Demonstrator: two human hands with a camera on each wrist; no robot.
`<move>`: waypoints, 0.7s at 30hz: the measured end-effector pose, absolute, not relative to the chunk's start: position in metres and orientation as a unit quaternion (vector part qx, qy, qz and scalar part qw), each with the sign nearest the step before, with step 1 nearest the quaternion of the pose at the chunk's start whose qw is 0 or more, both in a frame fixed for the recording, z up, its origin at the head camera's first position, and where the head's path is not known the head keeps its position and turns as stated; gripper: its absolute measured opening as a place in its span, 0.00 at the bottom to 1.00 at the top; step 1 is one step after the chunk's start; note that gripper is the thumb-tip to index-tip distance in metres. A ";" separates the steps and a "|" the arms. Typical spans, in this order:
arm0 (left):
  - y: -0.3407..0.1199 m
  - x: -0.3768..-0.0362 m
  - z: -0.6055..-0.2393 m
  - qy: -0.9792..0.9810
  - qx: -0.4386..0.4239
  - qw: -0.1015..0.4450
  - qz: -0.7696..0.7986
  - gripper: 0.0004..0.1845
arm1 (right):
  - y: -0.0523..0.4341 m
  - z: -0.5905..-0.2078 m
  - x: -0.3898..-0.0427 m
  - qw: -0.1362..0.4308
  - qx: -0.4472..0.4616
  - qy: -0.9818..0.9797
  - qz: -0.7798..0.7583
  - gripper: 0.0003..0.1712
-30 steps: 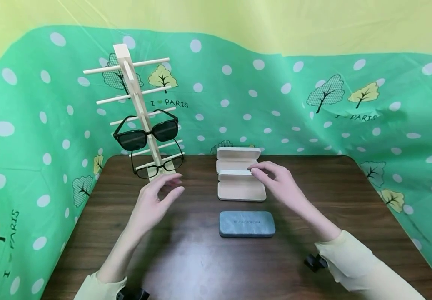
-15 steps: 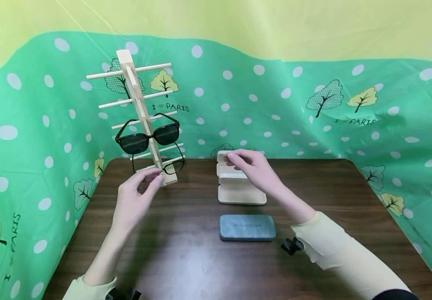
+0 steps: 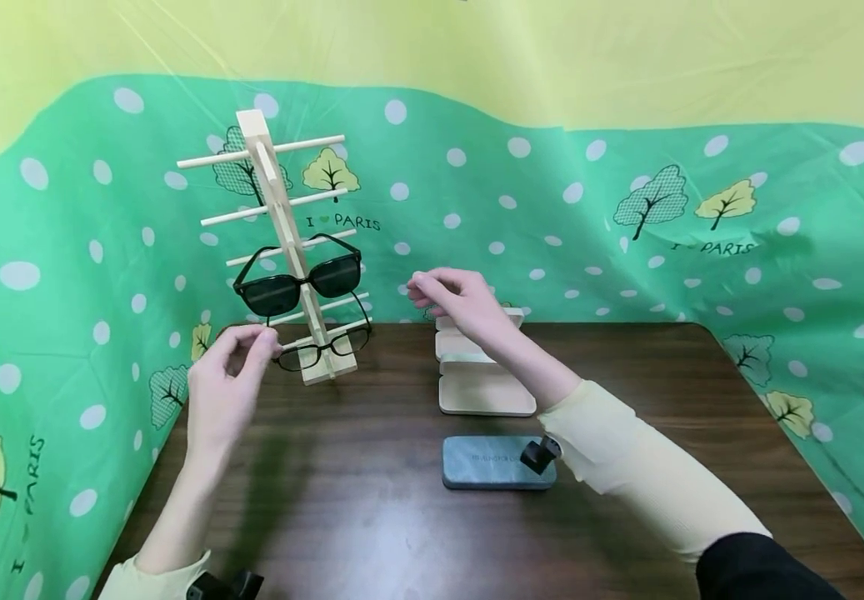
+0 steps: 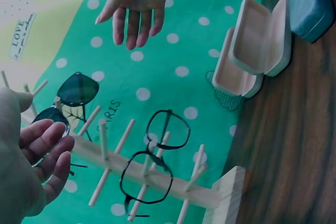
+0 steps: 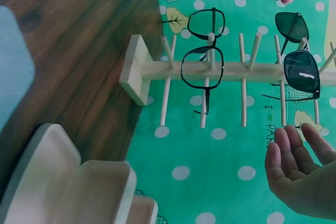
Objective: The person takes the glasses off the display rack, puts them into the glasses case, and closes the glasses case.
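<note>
A wooden rack (image 3: 287, 242) stands at the table's back left. Dark sunglasses (image 3: 298, 282) hang on a middle rung, and thin black-framed glasses (image 3: 324, 345) rest on the lowest rungs. My left hand (image 3: 232, 367) hovers just left of those glasses with fingers loosely curled and nothing in them, as the left wrist view (image 4: 37, 156) also shows. My right hand (image 3: 450, 296) is raised right of the rack, above the cream cases (image 3: 486, 387), its fingers relaxed and empty (image 5: 296, 171). The black-framed glasses (image 5: 205, 51) sit between both hands.
Two cream cases stand one behind the other with their lids up (image 4: 260, 38). A blue-grey closed case (image 3: 487, 462) lies in front of them, under my right forearm. A green dotted cloth (image 3: 626, 208) walls in the dark wooden table (image 3: 372, 533) on three sides.
My right hand left the cream case lid and rose up and left toward the rack. My left hand moved left and back, ending beside the lowest glasses.
</note>
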State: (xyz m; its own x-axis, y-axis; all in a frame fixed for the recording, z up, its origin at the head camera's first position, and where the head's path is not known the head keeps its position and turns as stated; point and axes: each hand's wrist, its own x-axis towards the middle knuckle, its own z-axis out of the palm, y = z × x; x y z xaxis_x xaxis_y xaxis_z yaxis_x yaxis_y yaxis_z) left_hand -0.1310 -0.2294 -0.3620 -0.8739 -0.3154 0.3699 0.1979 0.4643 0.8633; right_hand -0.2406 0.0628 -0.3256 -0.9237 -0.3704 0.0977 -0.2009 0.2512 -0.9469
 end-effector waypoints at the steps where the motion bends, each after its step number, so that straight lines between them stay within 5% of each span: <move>1: -0.231 -0.131 -0.360 -0.816 0.042 0.247 -0.520 0.14 | 0.059 -0.325 -0.243 0.072 -0.183 0.788 -0.583 0.21; 21: -0.254 -0.156 -0.346 -0.777 0.099 0.253 -0.568 0.22 | 0.011 -0.308 -0.272 0.114 -0.168 0.778 -0.595 0.26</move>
State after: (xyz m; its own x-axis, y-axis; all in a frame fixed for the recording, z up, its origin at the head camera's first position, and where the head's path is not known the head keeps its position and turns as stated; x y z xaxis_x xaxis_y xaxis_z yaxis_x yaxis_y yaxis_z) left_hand -0.1560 -0.2536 -0.3457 -0.8521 -0.4414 0.2811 0.1344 0.3346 0.9327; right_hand -0.2723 0.0106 -0.3081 -0.9174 -0.3972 0.0234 -0.1264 0.2351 -0.9637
